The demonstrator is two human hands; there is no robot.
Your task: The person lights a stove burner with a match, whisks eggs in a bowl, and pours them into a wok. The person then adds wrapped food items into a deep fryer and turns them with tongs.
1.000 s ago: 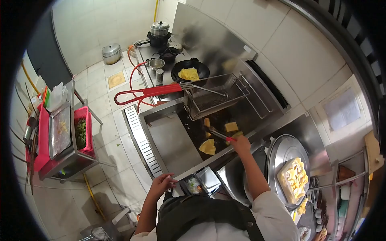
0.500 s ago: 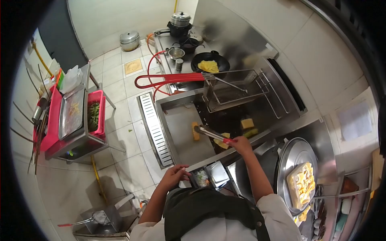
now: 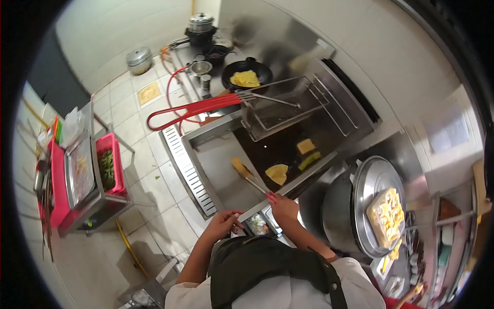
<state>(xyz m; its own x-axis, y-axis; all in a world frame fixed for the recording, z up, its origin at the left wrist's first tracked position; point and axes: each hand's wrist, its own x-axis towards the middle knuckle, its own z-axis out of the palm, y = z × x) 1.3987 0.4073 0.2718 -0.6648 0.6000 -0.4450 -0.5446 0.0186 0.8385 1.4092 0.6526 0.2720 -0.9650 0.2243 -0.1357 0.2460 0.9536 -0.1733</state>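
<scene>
Red-handled tongs (image 3: 254, 184) are in my right hand (image 3: 283, 208), held over the fryer's near edge. Their tips meet a long golden fried piece (image 3: 239, 166) above the bare metal plate (image 3: 221, 154) at the fryer's left. In the dark oil lie a yellow folded piece (image 3: 277, 174), a square golden piece (image 3: 305, 146) and a green-yellow piece (image 3: 310, 161). My left hand (image 3: 225, 223) hovers by the fryer's near left corner, fingers partly curled, with nothing clearly visible in it.
A wire basket (image 3: 283, 116) with a red handle (image 3: 193, 109) rests over the fryer. Behind it a black wok (image 3: 262, 71) holds yellow food. To the right, a large lidded pot (image 3: 337, 213) bears a block of yellow-topped pieces (image 3: 385, 216). A steel cart (image 3: 103, 208) stands left.
The tongs and my right hand have moved left, from the oil to the metal plate. The long piece has come out of the oil to the plate side. My left hand stays near the corner.
</scene>
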